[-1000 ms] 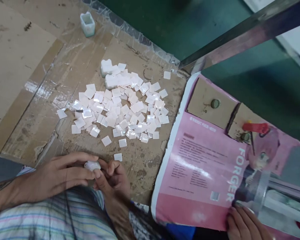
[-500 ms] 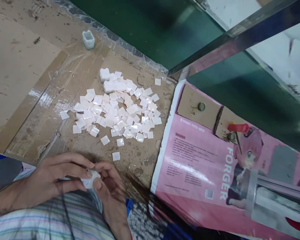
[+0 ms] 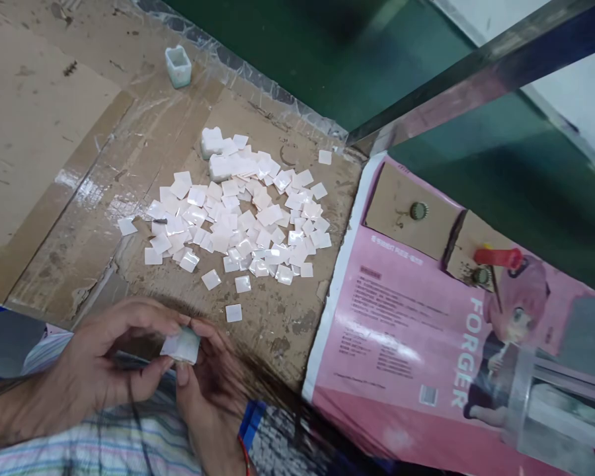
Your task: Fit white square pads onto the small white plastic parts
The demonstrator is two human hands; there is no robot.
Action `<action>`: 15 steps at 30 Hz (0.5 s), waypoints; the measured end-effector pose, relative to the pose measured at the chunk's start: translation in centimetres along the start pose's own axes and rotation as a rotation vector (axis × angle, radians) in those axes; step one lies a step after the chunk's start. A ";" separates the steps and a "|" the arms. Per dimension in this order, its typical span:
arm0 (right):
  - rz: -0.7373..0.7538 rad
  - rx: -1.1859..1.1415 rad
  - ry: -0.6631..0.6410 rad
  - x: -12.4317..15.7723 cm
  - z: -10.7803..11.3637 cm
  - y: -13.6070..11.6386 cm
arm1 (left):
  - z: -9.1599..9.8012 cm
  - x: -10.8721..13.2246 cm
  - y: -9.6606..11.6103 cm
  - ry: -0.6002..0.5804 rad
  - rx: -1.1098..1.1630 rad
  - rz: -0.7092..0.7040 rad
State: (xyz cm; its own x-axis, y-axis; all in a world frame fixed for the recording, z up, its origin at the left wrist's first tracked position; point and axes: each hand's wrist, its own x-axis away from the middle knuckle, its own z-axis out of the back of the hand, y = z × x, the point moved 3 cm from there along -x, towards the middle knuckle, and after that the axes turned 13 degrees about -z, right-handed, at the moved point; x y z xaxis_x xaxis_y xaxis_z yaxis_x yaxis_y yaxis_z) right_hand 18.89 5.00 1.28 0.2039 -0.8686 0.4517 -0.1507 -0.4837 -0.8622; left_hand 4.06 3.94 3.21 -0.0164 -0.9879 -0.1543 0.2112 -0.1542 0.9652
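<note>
Low in the view, over the striped cloth on my lap, both hands hold one small pale green-white block (image 3: 182, 345). The thumb and fingers of my left hand (image 3: 106, 354) grip its left side. My right hand (image 3: 211, 373) pinches its right side, thumb below and fingers at the upper corner. A broad pale face of the block shows; its far side is hidden. Beyond my hands lies a loose heap of thin white squares (image 3: 223, 228). A single white square (image 3: 233, 313) is nearest to my fingers.
Two pale blocks (image 3: 220, 173) stand at the heap's back edge. A small open-topped pale container (image 3: 179, 69) stands farther back on the taped cardboard (image 3: 44, 132). To the right lie a pink printed sheet (image 3: 371, 344), cardboard pieces (image 3: 401, 228) and a red object (image 3: 498, 258). A metal bar (image 3: 456, 86) crosses the upper right.
My hands have turned the block, so a broad face now shows. My left fingers have curled in more, with the thumb at the block's lower left. The view has shifted slightly.
</note>
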 end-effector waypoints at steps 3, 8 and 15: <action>0.049 0.167 0.027 0.1 0.5 0.0 | -0.2 -0.3 0.0 0.151 0.083 0.001; 0.145 0.268 0.048 -0.4 0.6 -0.2 | -0.7 -0.7 0.0 0.187 0.092 0.049; 0.146 0.250 0.074 -0.7 0.7 0.0 | -1.3 0.2 -1.1 0.128 0.099 0.094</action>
State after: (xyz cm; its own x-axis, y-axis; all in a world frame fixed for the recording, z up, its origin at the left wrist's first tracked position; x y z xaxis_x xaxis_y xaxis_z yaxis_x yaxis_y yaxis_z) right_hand 19.46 5.66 0.80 0.1251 -0.9369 0.3263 0.0718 -0.3195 -0.9449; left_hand 5.05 3.90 1.79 0.1247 -0.9888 -0.0817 0.1091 -0.0681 0.9917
